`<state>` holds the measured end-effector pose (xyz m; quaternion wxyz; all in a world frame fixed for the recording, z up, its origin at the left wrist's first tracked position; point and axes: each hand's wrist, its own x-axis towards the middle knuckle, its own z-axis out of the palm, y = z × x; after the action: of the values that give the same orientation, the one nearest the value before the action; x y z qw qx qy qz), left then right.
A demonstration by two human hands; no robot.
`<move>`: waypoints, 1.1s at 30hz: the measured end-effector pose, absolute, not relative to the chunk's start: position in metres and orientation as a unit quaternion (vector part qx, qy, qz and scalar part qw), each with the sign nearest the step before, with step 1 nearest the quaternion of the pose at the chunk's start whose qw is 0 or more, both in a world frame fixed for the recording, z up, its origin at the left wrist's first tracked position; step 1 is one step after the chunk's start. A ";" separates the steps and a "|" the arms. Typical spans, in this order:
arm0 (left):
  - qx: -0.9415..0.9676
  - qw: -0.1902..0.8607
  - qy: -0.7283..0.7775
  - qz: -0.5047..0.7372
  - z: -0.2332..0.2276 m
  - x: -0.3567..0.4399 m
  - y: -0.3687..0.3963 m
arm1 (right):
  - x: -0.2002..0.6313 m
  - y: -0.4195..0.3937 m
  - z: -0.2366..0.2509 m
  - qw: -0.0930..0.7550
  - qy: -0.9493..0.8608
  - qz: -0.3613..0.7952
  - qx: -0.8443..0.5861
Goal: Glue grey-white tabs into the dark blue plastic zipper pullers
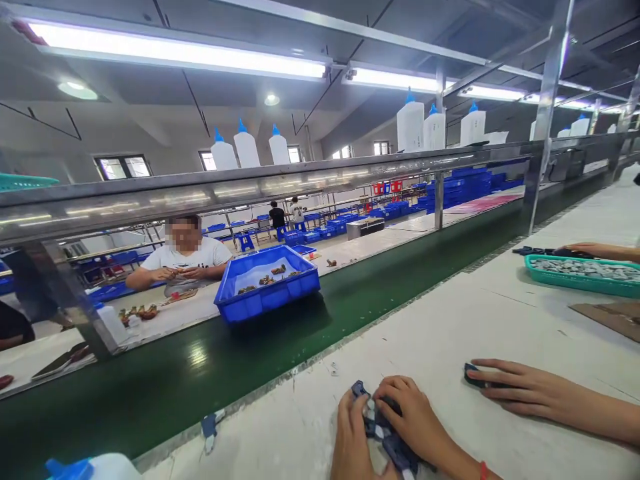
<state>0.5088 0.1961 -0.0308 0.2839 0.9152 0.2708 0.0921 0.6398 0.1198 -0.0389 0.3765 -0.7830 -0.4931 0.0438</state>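
Head view: left hand (350,430), right hand (419,421) curled around dark-blue pieces (397,452); uneven finger pressure could scatter stack.

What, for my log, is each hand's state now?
Left hand: cupped against blue pieces; grip can't be told.
Right hand: curled over them; grip unclear.

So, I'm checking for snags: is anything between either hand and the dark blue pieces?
Nothing visible: the left hand and right hand both touch the dark blue pieces. A co-worker's hand rests apart, to the right.
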 end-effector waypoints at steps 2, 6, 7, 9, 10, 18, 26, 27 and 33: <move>0.920 0.292 0.246 0.086 -0.026 0.506 0.197 | 0.632 0.106 -0.041 0.398 -0.488 0.042 -0.776; 0.939 0.303 0.154 0.041 -0.014 0.512 0.209 | 0.643 0.074 -0.041 0.399 -0.461 -0.002 -0.792; 0.944 0.301 0.129 0.033 -0.011 0.516 0.211 | 0.650 0.065 -0.041 0.386 -0.452 -0.020 -0.804; 0.953 0.291 0.082 0.026 -0.009 0.523 0.209 | 0.669 0.048 -0.039 0.344 -0.429 -0.060 -0.833; 0.956 0.285 0.063 0.028 -0.008 0.527 0.206 | 0.679 0.041 -0.038 0.316 -0.418 -0.080 -0.848; 0.959 0.261 0.056 0.095 -0.013 0.544 0.166 | 0.724 0.034 -0.013 0.082 -0.418 -0.140 -0.894; 0.962 0.229 0.063 0.134 -0.013 0.542 0.158 | 0.701 0.045 0.002 0.010 -0.433 -0.111 -0.894; 0.962 0.227 0.064 0.136 -0.014 0.543 0.158 | 0.698 0.045 0.003 0.014 -0.440 -0.105 -0.892; 0.962 0.214 0.072 0.154 -0.019 0.546 0.156 | 0.702 0.041 0.012 0.078 -0.416 -0.091 -0.901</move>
<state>0.5458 0.1565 -0.0191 0.2141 0.9619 0.0724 0.1540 0.7017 0.0411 0.0118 0.0782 -0.9013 -0.4162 -0.0908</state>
